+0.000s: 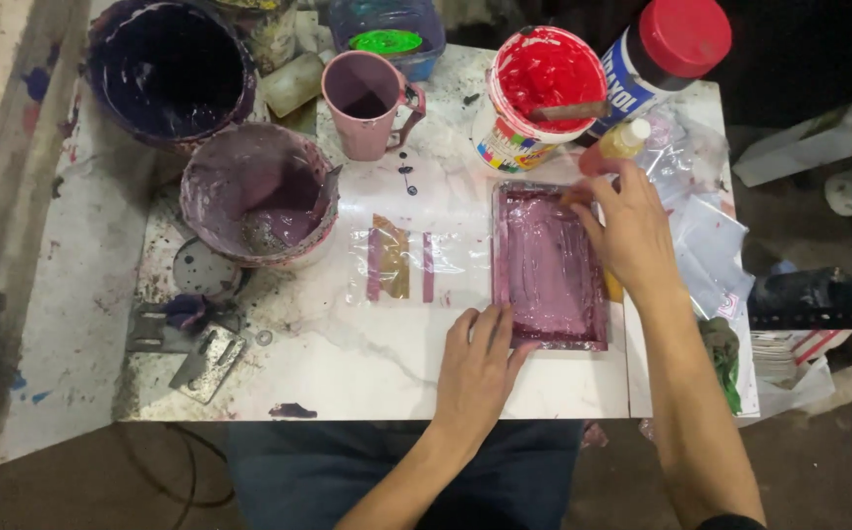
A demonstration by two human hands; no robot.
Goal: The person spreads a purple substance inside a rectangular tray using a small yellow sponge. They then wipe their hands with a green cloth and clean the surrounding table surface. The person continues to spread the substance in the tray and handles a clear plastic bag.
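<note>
My left hand (pixel 473 371) lies flat and open, palm down, on the white marble-patterned table (pixel 367 363). Its fingertips touch the near left corner of the rectangular tray (pixel 549 265), and it holds nothing, only pressing there. The tray sits just ahead of that hand, its inside coated with wet mauve-purple paint.

My right hand (pixel 627 231) rests over the tray's far right edge, fingers curved down onto the rim near the far corner. I cannot tell whether it grips the rim or merely rests on it. Just beyond its fingertips stands a small yellow squeeze bottle (pixel 624 139) with a pale cap, and something yellow peeks out beneath my wrist, too hidden to name. To the right of that hand lie crumpled clear plastic bags (pixel 706 250).

To the left of my left hand, a little farther out, a clear plastic sheet (pixel 401 260) lies on the table with purple and ochre test stripes. Farther left sits a bucket (pixel 259 196) smeared with mauve paint, and nearer me from it lie grimy metal scrapers (pixel 205 361).

Beyond the sheet stands a pink mug (pixel 365 103). Past the tray is a white tub of red paint (pixel 534 98) with a stick laid in it, and to its right a bottle with a red cap (pixel 666 49). At the far left corner sits a big dark purple bucket (pixel 171 69), and behind the mug a blue container with a green lid (pixel 387 39).
</note>
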